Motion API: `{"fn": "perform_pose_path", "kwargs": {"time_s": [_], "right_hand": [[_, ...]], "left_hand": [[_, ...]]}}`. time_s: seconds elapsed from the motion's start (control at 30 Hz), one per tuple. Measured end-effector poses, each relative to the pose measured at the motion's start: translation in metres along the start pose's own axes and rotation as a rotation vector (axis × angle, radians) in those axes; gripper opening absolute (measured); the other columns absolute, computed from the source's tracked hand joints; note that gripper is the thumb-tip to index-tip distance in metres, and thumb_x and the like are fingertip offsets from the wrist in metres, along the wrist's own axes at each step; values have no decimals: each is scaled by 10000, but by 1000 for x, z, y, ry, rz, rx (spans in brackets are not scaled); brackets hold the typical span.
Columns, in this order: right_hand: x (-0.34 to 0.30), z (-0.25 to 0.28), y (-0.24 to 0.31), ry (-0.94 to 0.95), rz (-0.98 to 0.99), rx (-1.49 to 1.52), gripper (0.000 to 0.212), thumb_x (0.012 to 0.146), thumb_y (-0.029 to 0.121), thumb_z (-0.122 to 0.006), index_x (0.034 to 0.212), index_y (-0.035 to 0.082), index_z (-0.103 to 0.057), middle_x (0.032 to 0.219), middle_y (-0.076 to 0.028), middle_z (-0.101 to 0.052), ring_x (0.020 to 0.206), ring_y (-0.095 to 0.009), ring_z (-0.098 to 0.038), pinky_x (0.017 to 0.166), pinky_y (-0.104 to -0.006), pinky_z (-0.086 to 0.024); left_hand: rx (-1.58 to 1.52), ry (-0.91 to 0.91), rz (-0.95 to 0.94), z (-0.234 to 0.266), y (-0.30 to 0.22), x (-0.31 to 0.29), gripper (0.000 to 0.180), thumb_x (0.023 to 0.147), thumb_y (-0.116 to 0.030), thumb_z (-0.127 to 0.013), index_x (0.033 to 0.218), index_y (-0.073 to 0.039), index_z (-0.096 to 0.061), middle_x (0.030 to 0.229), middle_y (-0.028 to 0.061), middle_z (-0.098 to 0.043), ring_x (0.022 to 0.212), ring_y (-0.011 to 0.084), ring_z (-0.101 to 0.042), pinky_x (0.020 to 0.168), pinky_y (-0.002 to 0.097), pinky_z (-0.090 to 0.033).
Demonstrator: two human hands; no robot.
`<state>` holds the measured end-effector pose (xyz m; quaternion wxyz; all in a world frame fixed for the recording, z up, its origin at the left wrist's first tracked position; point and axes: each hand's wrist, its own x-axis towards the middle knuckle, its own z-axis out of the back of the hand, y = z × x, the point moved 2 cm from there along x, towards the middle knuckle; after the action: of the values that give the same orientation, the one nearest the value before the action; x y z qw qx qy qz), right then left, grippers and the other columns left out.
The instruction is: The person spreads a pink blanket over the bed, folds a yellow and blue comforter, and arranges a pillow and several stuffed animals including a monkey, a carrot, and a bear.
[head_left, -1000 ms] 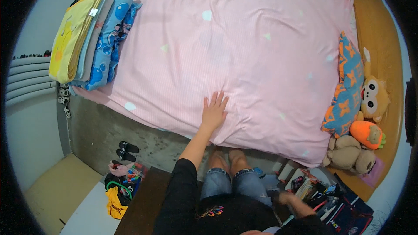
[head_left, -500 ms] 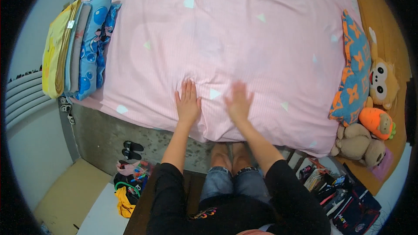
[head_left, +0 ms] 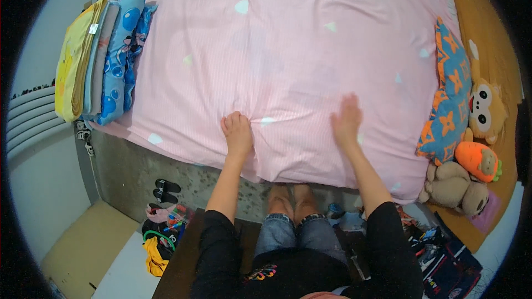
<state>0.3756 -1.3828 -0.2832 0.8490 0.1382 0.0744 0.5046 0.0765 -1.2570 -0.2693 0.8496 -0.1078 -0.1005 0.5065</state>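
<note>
A pink bed sheet (head_left: 210, 66) with pale white and green shapes covers the bed in front of me. Near its front edge, my left hand (head_left: 238, 134) is closed, its fingers curled into the cloth, and creases run out from beside it. My right hand (head_left: 347, 122) is over the sheet farther right, slightly blurred. Its fingers are stretched out with the thumb apart, and it holds nothing. Whether its palm touches the cloth I cannot tell.
Folded bedding (head_left: 77, 61) is stacked at the bed's left end. A blue and orange pillow (head_left: 450, 94), a monkey plush (head_left: 487, 113), a carrot plush (head_left: 477, 160) and a brown plush (head_left: 449, 188) line the right end. Black slippers (head_left: 166, 190) lie on the floor.
My right hand has moved right across the sheet. My left hand's fingers, flat and stretched out before, have curled into the cloth, with the sheet creased beside them.
</note>
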Motion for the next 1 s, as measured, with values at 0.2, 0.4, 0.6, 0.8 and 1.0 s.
{"fn": "perform_pose_path", "kwargs": {"time_s": [0.2, 0.4, 0.6, 0.8, 1.0], "right_hand": [[10, -45, -1, -33, -348, -241, 745, 844, 456, -534, 1435, 98, -253, 1513, -115, -181, 1406, -292, -113, 1059, -603, -102], [-29, -41, 178, 461, 421, 172, 648, 810, 437, -580, 1364, 147, -414, 1487, -43, -268, 1388, -271, -186, 1087, -571, -121], [-10, -26, 153, 534, 609, 412, 629, 798, 352, -613, 1352, 124, -420, 1469, -84, -293, 1377, -263, -218, 1100, -515, -135], [71, -10, -65, -77, -127, -67, 741, 798, 282, -629, 1415, 63, -282, 1488, -150, -224, 1382, -303, -184, 1089, -487, -174], [185, -29, -44, 54, -536, -209, 703, 868, 540, -440, 1432, 150, -283, 1517, -137, -139, 1402, -312, -106, 1026, -644, -160]], "left_hand": [[-135, 156, 188, -13, -2, 8, 245, 798, -190, -569, 983, -32, -534, 1138, 128, -489, 1129, 314, -423, 1023, 524, -236], [132, 160, 505, -10, 18, -6, 655, 862, -342, -539, 1406, -79, -286, 1491, 155, -190, 1365, 388, -151, 1024, 644, -142], [127, 272, 394, -18, 39, -11, 775, 860, -452, -505, 1461, -105, -161, 1531, 138, -36, 1391, 403, -16, 985, 715, -93], [18, 517, 456, -13, 35, 6, 942, 800, -574, -527, 1473, -112, -56, 1531, 131, 69, 1390, 385, 90, 987, 713, -19], [15, 576, 533, -26, 44, 3, 990, 782, -600, -537, 1472, -103, -29, 1525, 140, 111, 1381, 386, 142, 985, 701, 59]]}}
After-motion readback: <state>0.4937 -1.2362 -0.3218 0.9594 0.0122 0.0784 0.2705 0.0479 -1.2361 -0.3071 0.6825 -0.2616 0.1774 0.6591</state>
